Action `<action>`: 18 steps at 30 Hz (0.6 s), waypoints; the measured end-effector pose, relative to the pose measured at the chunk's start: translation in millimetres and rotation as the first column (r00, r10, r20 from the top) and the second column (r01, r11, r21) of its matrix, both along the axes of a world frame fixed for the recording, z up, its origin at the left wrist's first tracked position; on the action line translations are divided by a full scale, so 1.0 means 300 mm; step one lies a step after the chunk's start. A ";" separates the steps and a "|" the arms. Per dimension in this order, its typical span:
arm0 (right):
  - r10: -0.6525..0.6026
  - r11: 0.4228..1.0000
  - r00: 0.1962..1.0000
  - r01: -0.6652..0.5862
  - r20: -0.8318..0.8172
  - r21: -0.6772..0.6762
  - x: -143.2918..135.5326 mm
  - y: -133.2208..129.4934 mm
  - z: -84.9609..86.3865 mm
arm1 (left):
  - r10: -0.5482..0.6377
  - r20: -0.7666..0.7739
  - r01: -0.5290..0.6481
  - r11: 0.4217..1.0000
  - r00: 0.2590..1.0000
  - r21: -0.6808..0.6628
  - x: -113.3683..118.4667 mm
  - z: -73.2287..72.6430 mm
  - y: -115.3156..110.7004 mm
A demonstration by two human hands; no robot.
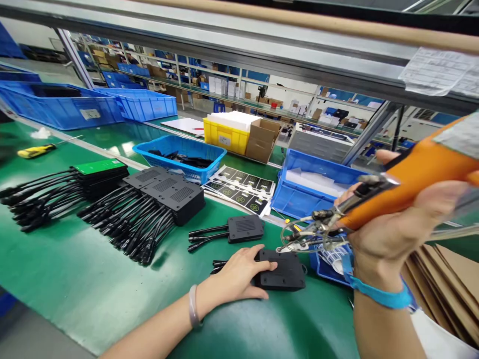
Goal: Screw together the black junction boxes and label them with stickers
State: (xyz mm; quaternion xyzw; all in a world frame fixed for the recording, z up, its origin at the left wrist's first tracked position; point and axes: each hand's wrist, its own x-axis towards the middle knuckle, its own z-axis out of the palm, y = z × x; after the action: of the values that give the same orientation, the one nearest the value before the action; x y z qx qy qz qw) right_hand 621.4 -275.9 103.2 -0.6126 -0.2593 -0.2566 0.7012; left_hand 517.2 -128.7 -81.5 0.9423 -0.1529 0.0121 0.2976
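Note:
My left hand lies over the left end of a black plastic box, fingers on its top and thumb along the near side. Short black leads stick out to its left, partly behind the hand. My right hand is wrapped round an orange handheld power screwdriver. Its metal tip, with thin tubes and fittings, points down left at the box's far edge; whether it touches cannot be seen. Just beyond lies another black box with two leads.
Stacked black boxes with cables and green-topped ones stand left. Behind are a blue basket, printed label sheets and a blue bin. A yellow screwdriver lies far left; cardboard sheets are at right.

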 end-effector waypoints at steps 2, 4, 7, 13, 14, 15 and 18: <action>0.024 0.998 0.999 -0.022 -0.028 0.064 0.014 0.026 -0.037 | 0.004 0.040 -0.003 1.000 0.999 -0.027 -0.003 -0.009 -0.001; 0.069 0.995 0.995 -0.064 -0.078 0.071 0.028 0.043 -0.090 | 0.011 0.083 -0.008 0.999 0.996 -0.036 -0.003 -0.018 -0.004; 0.077 0.996 0.988 -0.071 -0.132 0.051 0.038 0.058 -0.159 | 0.021 0.133 -0.018 0.999 0.991 -0.027 0.002 -0.026 -0.010; 0.068 0.997 0.988 -0.070 -0.140 -0.013 0.025 0.073 -0.194 | 0.024 0.154 -0.019 0.999 0.988 -0.030 0.008 -0.032 -0.015; 0.062 0.997 0.989 -0.066 -0.136 -0.031 0.022 0.076 -0.193 | 0.027 0.155 -0.022 0.999 0.988 -0.029 0.008 -0.035 -0.016; 0.058 0.997 0.990 -0.065 -0.130 -0.050 0.019 0.080 -0.193 | 0.030 0.157 -0.026 0.999 0.987 -0.028 0.008 -0.037 -0.017; 0.040 0.994 0.994 -0.050 -0.102 -0.093 0.012 0.090 -0.201 | 0.037 0.175 -0.031 0.999 0.984 -0.036 0.009 -0.044 -0.021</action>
State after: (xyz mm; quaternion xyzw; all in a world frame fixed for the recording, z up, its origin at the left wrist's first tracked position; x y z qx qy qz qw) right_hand 625.0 -248.8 43.1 -0.6514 -0.2494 -0.1971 0.6890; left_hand 519.8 -135.0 -94.7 0.9350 -0.1622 0.1026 0.2984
